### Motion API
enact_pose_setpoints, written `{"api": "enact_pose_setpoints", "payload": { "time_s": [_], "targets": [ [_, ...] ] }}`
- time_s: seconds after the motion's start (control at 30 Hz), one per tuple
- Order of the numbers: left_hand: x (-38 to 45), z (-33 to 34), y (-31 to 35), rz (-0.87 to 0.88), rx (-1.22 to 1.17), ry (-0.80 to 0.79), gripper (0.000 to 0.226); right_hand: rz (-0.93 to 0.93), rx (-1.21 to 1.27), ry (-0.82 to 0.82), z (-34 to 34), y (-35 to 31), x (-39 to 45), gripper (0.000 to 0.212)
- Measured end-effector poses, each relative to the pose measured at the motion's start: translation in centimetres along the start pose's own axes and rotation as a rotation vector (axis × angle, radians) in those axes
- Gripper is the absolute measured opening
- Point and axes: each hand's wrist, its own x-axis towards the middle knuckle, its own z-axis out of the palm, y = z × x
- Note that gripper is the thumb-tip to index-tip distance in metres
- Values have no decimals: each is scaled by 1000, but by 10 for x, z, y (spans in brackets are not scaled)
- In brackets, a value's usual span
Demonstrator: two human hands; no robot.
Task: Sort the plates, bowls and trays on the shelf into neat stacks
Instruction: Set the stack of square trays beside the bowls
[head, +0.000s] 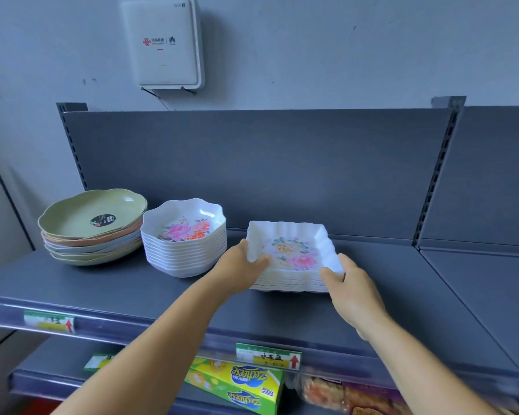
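A stack of white square trays (294,253) with a flower print stands on the grey shelf (132,292), right of centre. My left hand (240,265) grips its near left corner, thumb on the top tray's rim. My right hand (351,289) holds the near right corner, fingers around the stack's edge. To the left stands a stack of white scalloped bowls (185,238) with pink flowers. Further left sits a stack of round pastel plates (93,226), a green one on top with a dark sticker.
The shelf's right part (417,295) is bare, with a grey back panel (267,169) behind. A white box (162,43) hangs on the wall above. On the lower shelf lie a green and yellow box (240,384) and packaged goods (342,396). Price labels (267,354) sit on the front rail.
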Motion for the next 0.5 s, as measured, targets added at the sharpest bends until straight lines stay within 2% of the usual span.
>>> {"api": "enact_pose_setpoints", "payload": {
  "time_s": [0.07,0.13,0.23,0.5],
  "targets": [
    [0,-3,0,51,117,-27,63,-30,-79,-9,-1,0,2,36],
    [-2,-4,0,96,244,-39,69,-59,-205,21,-3,1,5,20],
    [-4,-4,1,123,400,20,55,-75,-315,66,-4,-1,9,34],
    [6,-10,4,129,375,15,43,-56,-374,89,1,-10,16,40]
  ]
}}
